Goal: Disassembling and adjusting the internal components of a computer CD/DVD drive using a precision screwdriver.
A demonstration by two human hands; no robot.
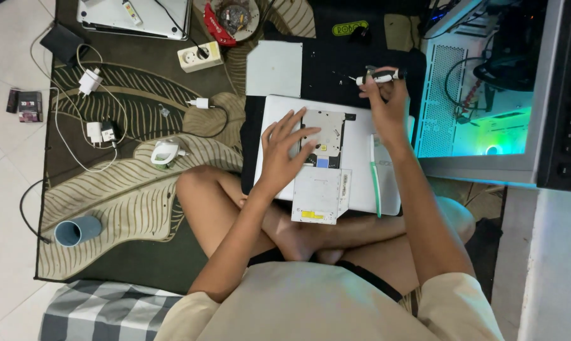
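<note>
The left hand rests with spread fingers on the silver optical drive, lying on the white laptop across the lap. The right hand pinches a small screwdriver just beyond the laptop's far edge.

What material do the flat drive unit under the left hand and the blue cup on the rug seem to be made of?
The drive unit looks like thin sheet metal, matt silver-grey with flat stamped panels. The left hand rests on it. The blue cup looks like plastic or glazed ceramic, smooth and evenly coloured; the picture cannot settle which.
</note>
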